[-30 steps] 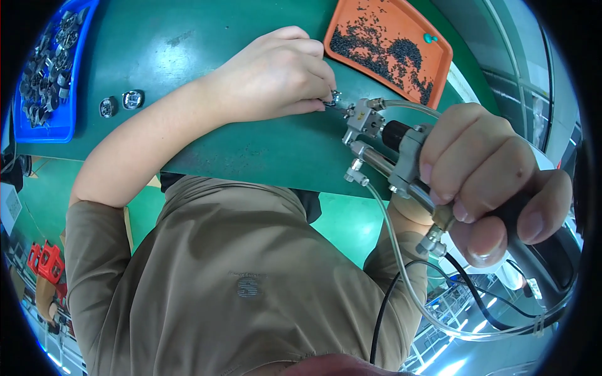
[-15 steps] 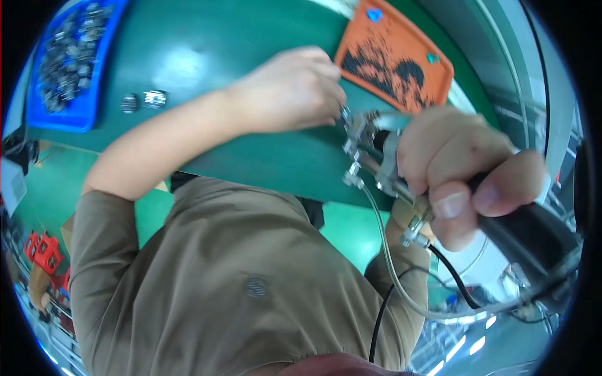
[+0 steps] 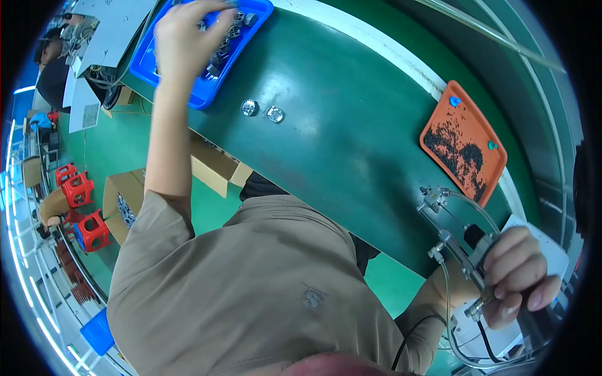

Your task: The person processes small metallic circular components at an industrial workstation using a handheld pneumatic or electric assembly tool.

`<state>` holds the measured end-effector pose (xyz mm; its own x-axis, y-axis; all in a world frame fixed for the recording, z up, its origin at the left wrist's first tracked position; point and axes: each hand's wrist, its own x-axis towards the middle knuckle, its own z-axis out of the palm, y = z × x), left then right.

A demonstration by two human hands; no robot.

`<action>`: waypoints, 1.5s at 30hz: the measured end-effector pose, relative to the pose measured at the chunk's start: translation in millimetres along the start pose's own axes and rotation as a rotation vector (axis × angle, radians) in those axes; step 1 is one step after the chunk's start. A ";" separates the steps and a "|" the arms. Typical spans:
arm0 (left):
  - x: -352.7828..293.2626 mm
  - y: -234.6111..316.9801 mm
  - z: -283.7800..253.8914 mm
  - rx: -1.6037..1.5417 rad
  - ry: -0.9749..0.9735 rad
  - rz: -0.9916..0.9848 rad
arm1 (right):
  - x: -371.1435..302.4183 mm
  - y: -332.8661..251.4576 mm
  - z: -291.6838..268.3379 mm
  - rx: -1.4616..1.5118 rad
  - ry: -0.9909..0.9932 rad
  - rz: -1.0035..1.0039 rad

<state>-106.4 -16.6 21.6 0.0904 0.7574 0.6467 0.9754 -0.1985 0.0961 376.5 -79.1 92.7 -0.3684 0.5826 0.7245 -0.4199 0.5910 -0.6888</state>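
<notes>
My left hand (image 3: 185,41) reaches over the blue tray (image 3: 202,97) at the far left. Its thumb stands apart from the fingers, whose tips blur near the upper edge; a dark grey blur lies beside them. Beneath are several small metal parts (image 3: 233,31) in that tray. At the right, my right hand (image 3: 517,272) is closed around a hand-held metal tool (image 3: 461,254) with thin hoses and a black grip. The tool's tip points away, over the green table. Two similar metal parts, one round (image 3: 249,108) and one beside it (image 3: 274,114), lie on the table.
An orange tray (image 3: 433,150) with many tiny black pieces and two blue-green pegs lies at the far right. A pale box-shaped device (image 3: 545,241) sits beyond my right hand. Open cardboard boxes (image 3: 210,164) and red stools (image 3: 94,230) stand below the table's left side.
My left hand has left the tool's tip and swung left to the blue tray. My right hand, still around the tool, is lower and farther right. The whole view has shifted.
</notes>
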 end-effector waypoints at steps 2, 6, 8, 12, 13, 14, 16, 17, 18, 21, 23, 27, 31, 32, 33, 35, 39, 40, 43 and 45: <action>-32.0 -71.4 -5.4 0.176 0.034 -0.069 | 6.6 3.4 4.0 0.002 -0.009 0.036; -43.2 -9.6 -15.6 -0.287 -0.214 -0.006 | -1.0 6.9 10.9 -0.056 0.088 0.038; -43.1 36.3 -32.2 -0.467 -0.558 0.085 | -6.7 3.3 7.2 -0.054 0.076 0.026; -46.2 59.7 -23.3 -0.431 -0.725 0.215 | -9.1 3.3 3.7 -0.055 0.068 0.016; -48.0 61.1 -20.0 -0.449 -0.746 0.226 | -9.0 3.2 3.8 -0.048 0.067 0.036; -49.9 60.8 -17.7 -0.443 -0.711 0.231 | -7.4 3.5 4.3 -0.055 0.050 0.051; -53.0 65.3 -12.6 -0.456 -0.688 0.215 | -4.6 6.3 -0.1 -0.025 -0.007 0.071; -53.6 69.1 -12.3 -0.461 -0.666 0.203 | -4.7 7.6 2.2 -0.019 0.012 0.072; -51.9 69.5 -12.6 -0.506 -0.680 0.161 | -2.3 8.0 11.8 -0.060 0.067 0.076; -54.6 70.4 -16.3 -0.492 -0.729 0.224 | -2.1 5.6 12.9 -0.116 0.105 0.095; -60.6 73.1 -10.0 -0.466 -0.719 0.248 | -0.7 6.0 5.9 -0.112 0.054 0.091; -64.0 80.4 4.0 -0.444 -0.631 0.275 | -6.1 1.5 8.0 -0.096 0.059 0.126; -59.1 128.6 30.7 -0.579 -0.570 0.415 | -5.8 15.0 6.4 0.042 0.011 0.038; -59.3 148.8 39.3 -0.626 -0.525 0.450 | -3.2 13.8 5.9 0.041 -0.002 0.043; -57.6 169.1 51.1 -0.684 -0.469 0.494 | -1.8 10.2 3.1 0.013 -0.028 0.096; -55.0 204.4 69.5 -0.718 -0.444 0.582 | -0.3 5.3 -0.9 -0.028 -0.056 0.157; -57.3 229.9 86.1 -0.919 -0.516 0.601 | 4.9 6.5 -1.3 -0.113 -0.099 0.213; -57.7 226.7 88.6 -0.930 -0.499 0.585 | 7.2 7.3 -2.7 -0.121 -0.126 0.232; -57.6 224.5 96.3 -0.963 -0.463 0.562 | 10.7 11.0 -3.4 -0.136 -0.155 0.262; -54.2 223.8 97.8 -0.931 -0.444 0.585 | 10.8 15.2 -2.4 -0.129 -0.154 0.261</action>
<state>126.7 -41.3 -65.9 0.7148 0.5140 0.4741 0.2573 -0.8237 0.5052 368.1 -62.5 90.0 -0.5755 0.6380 0.5116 -0.1902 0.5040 -0.8425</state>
